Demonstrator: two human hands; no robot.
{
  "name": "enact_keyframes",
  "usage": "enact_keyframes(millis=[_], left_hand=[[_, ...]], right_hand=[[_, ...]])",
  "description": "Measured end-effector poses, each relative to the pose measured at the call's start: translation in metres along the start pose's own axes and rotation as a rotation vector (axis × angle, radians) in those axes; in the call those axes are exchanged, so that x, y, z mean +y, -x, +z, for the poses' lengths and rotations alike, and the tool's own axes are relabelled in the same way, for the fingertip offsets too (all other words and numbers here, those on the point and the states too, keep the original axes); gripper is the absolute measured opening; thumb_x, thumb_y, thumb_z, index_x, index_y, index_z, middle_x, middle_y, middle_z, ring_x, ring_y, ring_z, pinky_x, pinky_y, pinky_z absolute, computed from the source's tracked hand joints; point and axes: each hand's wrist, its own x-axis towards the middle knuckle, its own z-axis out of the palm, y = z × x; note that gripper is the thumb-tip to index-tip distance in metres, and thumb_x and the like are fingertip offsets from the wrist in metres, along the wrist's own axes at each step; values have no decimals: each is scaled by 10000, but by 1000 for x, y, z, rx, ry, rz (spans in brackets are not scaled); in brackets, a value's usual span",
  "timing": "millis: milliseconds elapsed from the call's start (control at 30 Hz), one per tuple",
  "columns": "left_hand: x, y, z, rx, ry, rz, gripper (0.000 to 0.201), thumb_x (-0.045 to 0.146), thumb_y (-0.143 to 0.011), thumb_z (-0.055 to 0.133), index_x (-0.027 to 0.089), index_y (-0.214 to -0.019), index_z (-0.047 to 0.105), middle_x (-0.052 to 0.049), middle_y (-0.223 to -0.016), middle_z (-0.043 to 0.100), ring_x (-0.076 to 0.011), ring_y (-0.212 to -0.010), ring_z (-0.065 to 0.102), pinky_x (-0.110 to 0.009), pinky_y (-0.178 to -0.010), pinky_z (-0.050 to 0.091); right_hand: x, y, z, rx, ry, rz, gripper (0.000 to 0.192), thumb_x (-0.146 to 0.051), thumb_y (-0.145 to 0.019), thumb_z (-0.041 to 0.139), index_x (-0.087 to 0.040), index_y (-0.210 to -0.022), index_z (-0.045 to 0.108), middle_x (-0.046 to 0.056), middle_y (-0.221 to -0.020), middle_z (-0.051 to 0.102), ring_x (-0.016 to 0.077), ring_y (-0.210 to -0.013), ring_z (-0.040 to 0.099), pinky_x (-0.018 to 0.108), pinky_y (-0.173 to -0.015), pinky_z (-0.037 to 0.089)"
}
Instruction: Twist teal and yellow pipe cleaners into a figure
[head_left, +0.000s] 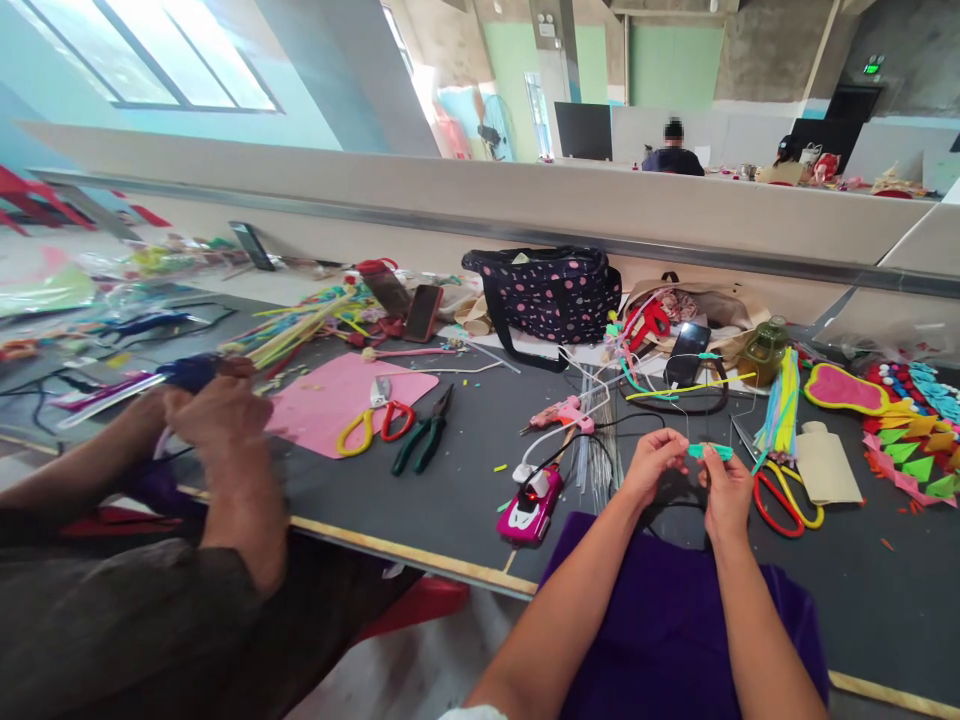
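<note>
Head view: both hands meet above the dark table [465, 480]. Left hand [654, 462] and right hand [726, 490] pinch a short teal strip [711, 451] between their fingers, its long axis level, running left to right from one pinch to the other. Red-and-yellow scissors [784, 497] lie just right of the right fingers.

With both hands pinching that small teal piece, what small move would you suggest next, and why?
Probably keep the left hand steady and twist with the right hand: both pinch the teal piece by its ends above the purple cloth, apart from the scissors.
</note>
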Motion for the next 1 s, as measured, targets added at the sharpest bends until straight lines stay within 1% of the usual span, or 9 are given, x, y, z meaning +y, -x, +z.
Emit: enact_keyframes(millis=[100, 267, 367, 467, 633, 767, 900, 1000], left_hand=[[1, 1, 0, -25, 43, -43, 330, 393, -647, 787, 114, -716, 623, -1, -625, 548, -85, -522, 504, -236, -546, 477], [-1, 1, 0, -113, 147, -93, 317, 374, -653, 793, 122, -718, 612, 0, -610, 560, -83, -505, 511, -229, -538, 455], [0, 2, 1, -88, 150, -92, 325, 376, -640, 801, 118, -708, 614, -3, -619, 568, -86, -511, 518, -231, -541, 455], [2, 2, 0, -52, 135, -90, 321, 372, -634, 801, 115, -741, 641, -6, -627, 574, -90, -520, 520, -241, -550, 468], [5, 3, -3, -56, 95, -65, 306, 340, -648, 786, 98, -802, 679, -31, -663, 608, -98, -533, 538, -251, -566, 488], [6, 4, -4, -106, 80, -64, 330, 367, -666, 785, 101, -818, 663, -34, -681, 613, -97, -544, 547, -241, -576, 482], [5, 5, -2, -176, 124, -54, 352, 386, -656, 800, 110, -782, 622, -20, -654, 601, -91, -543, 550, -218, -571, 459], [3, 5, -1, -205, 165, -48, 356, 389, -652, 804, 112, -756, 606, -10, -639, 586, -84, -530, 536, -209, -549, 452]], right_hand=[[-2, 0, 0, -29, -56, 45, 310, -416, -661, 757, -141, -778, 673, -9, -601, 612, 74, -473, 449, 202, -434, 338], [-4, 0, 0, -119, -149, 148, 282, -413, -661, 751, -158, -726, 649, -27, -566, 591, 72, -449, 457, 203, -419, 329], [-5, -1, 0, -109, -171, 159, 274, -400, -659, 755, -160, -729, 644, -32, -576, 593, 70, -458, 465, 200, -426, 331], [-6, -1, 0, -88, -153, 143, 273, -395, -662, 754, -158, -751, 653, -26, -594, 605, 75, -473, 471, 203, -432, 331], [-6, 0, 0, -97, -160, 161, 270, -393, -649, 762, -161, -735, 653, -29, -588, 604, 74, -467, 472, 205, -429, 328], [-6, 0, -1, -119, -191, 216, 263, -375, -642, 767, -164, -745, 647, -35, -580, 596, 61, -453, 465, 187, -413, 324], [-7, 2, 0, -190, -247, 301, 258, -376, -646, 769, -166, -736, 647, -35, -578, 595, 67, -469, 490, 181, -416, 333], [-9, 4, 1, -213, -252, 297, 264, -387, -647, 773, -165, -725, 652, -32, -575, 599, 74, -477, 501, 189, -426, 339]])
